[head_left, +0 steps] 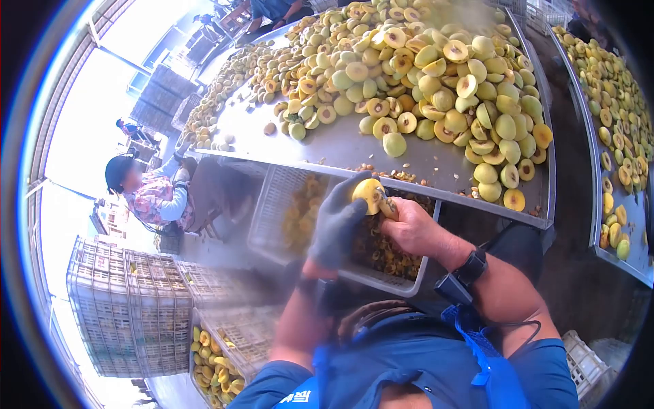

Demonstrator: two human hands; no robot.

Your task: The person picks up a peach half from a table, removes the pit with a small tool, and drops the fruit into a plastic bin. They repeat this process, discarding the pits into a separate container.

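In a grey glove, my left hand (338,221) is closed around a yellow peach half (368,196), held up just in front of the table's near edge. My bare right hand (413,225) grips a small short-handled tool (389,207), its tip against or very close to the fruit's right side; the fingers hide much of it. Below both hands stands a white plastic crate (402,286) holding dark pits and scraps. A heap of halved peaches (436,88), several showing brown centres, covers much of the metal table (436,160) ahead.
Pit bits (388,174) lie along the table's raised edge. Another crate (269,204) sits left of mine. Stacked crates (129,307) rise at left, near a seated person (160,194). A second table (627,252) with fruit stands at right.
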